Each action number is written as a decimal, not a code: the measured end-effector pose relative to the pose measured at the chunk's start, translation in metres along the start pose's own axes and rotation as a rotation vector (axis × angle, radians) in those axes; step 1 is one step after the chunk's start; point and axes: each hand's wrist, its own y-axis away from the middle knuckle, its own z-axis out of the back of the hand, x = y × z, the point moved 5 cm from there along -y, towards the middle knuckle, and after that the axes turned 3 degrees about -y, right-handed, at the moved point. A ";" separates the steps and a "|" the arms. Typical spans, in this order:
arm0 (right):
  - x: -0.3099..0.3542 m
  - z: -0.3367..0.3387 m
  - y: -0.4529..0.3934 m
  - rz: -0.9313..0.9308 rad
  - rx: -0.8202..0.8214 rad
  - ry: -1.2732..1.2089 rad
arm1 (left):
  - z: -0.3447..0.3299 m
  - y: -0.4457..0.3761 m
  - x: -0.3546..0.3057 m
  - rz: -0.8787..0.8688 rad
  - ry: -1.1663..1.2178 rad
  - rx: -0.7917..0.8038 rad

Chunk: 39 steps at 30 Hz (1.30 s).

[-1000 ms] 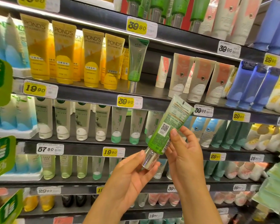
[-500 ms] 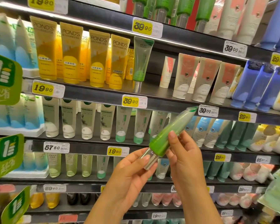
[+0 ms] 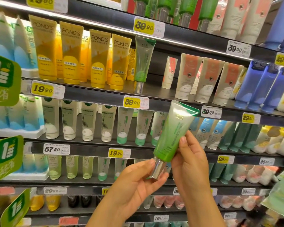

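Store shelving, several tiers, packed with cosmetic tubes standing cap-down.

Second shelf (image 3: 95,97):
- Yellow POND'S tubes (image 3: 72,54) stand toward the left end.
- One lone green tube (image 3: 143,61) with a silver cap stands just right of them, near the front edge.
- Past a gap come the peach-and-white tubes (image 3: 206,79), with blue tubes (image 3: 259,86) at the right end.
- A yellow price tag (image 3: 135,102) sits on the front edge below the lone tube.
- Green promo signs (image 3: 3,79) jut out at the left end.

Held tube (image 3: 174,133): green fading to pale. It rests on no shelf and is up in the air in front of the third tier. It tilts with the crimped end up and to the right, where the tip overlaps the second shelf's front edge and touches the white 39.00 tag (image 3: 211,112). It hides part of the white-and-green tubes behind it.

Left hand (image 3: 134,185): palm up, thumb and fingertips pinching the silver cap (image 3: 157,169) at the tube's low end.

Right hand (image 3: 190,163): thumb pressed on the tube's front face, fingers out of sight behind the lower body.

Both hands are clamped on the one tube, close together.
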 end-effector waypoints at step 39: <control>-0.003 -0.010 -0.010 -0.122 0.187 0.009 | 0.013 0.008 -0.022 -0.407 -0.330 -0.334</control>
